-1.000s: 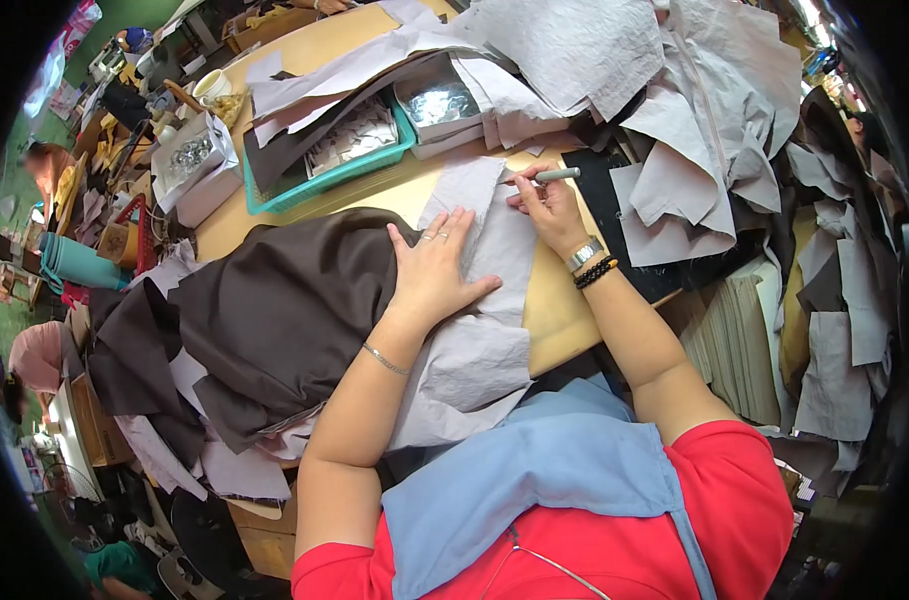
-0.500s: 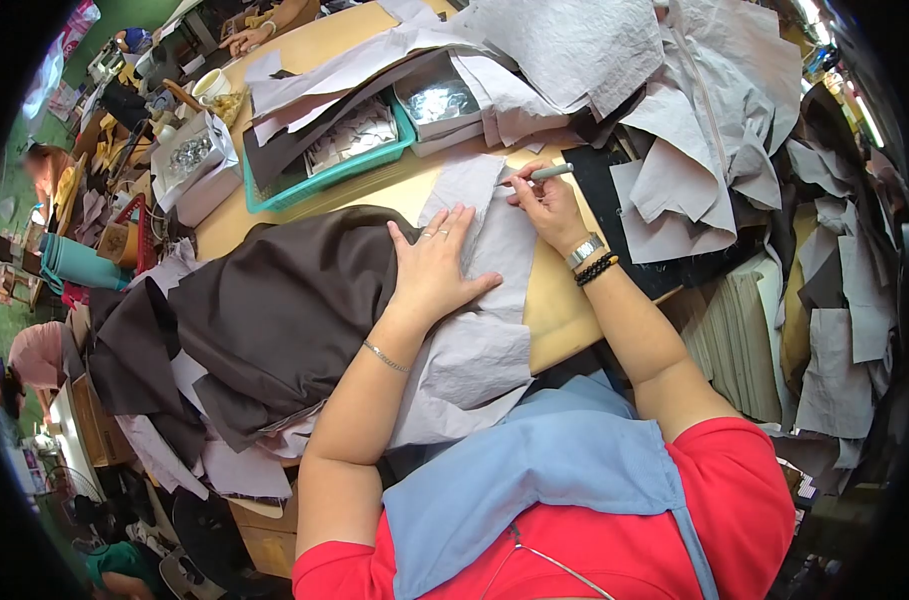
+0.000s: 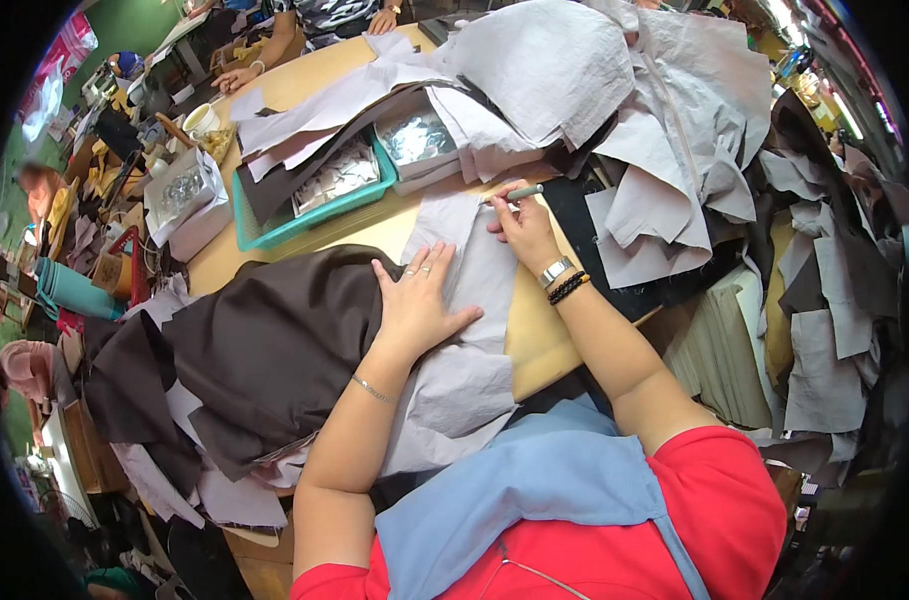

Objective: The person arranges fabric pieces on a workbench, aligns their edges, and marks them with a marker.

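Observation:
My left hand (image 3: pixel 414 305) lies flat with fingers spread, pressing on a light grey piece of cloth (image 3: pixel 486 315) and the edge of the dark brown cloth (image 3: pixel 274 325) beside it. A slim grey-green pen (image 3: pixel 526 192) is pinched in my right hand (image 3: pixel 527 238). Its tip is at the right edge of the grey cloth, near that cloth's far end; any mark there is too small to see. The brown cloth is heaped left of my hands, with more grey cloth beneath it.
Beyond my hands stand a teal basket (image 3: pixel 242 228) of small pale pieces and a box (image 3: pixel 414 135) of shiny items. Grey cloth pieces (image 3: pixel 544 70) pile up at the back and right. Another person's hand (image 3: pixel 236 80) rests on the table's far edge. A teal tumbler (image 3: pixel 79 290) stands left.
The camera view has tilted up, so everything sits lower and slightly left, and more of the other person shows. My hands hold nearly the same places on the cloth.

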A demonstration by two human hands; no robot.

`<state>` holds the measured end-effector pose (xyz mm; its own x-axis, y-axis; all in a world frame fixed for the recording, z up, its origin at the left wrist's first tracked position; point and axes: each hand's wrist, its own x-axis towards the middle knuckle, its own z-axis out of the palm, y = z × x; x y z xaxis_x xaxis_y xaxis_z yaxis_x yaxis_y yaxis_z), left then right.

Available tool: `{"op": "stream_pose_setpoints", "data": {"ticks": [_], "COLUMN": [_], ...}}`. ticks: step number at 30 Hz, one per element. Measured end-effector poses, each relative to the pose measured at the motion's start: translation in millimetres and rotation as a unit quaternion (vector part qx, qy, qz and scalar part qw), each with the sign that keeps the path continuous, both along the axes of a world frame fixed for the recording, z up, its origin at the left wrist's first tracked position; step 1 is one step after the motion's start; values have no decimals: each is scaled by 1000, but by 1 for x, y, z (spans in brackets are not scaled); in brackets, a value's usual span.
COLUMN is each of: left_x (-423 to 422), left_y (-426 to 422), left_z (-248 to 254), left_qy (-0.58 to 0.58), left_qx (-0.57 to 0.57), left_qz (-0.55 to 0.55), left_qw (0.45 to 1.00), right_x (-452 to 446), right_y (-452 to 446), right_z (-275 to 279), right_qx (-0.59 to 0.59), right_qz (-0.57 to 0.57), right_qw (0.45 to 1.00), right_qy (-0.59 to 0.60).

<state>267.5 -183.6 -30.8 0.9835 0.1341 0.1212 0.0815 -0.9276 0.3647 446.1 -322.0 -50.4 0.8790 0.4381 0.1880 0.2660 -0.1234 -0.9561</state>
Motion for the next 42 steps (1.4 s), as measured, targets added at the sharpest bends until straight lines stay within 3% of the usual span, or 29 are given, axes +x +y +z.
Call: {"op": "stream_pose_setpoints", "data": {"ticks": [12, 17, 21, 23, 26, 29, 31, 36, 42], "left_x": [-2, -1, 30, 53, 73, 72, 65, 63, 57], "left_y": [2, 1, 10, 16, 21, 34, 43, 42, 38], "left_z": [0, 8, 42, 35, 1, -21, -27, -28, -18], "left_qy": [2, -3, 104, 67, -84, -89, -87, -83, -30], "left_qx": [-2, 32, 12, 4, -191, -150, -193, -213, -114], "left_qz": [-10, -17, -34, -16, -70, -86, -78, -64, -42], "left_qw": [1000, 999, 994, 998, 975, 981, 974, 971, 992], "right_x": [4, 15, 9, 4, 0, 0, -3, -5, -7], "right_y": [6, -3, -8, -6, -6, -6, -7, -8, -9], "right_z": [3, 8, 4, -2, -13, -14, -13, -12, -18], "right_qx": [-18, 54, 116, 141, 131, 133, 125, 80, 54], "right_qz": [-14, -30, 37, 86, 114, 110, 105, 154, 175], "right_qw": [1000, 997, 988, 982, 979, 977, 977, 984, 981], "right_qy": [2, 55, 93, 94, 103, 127, 135, 50, -66]}}
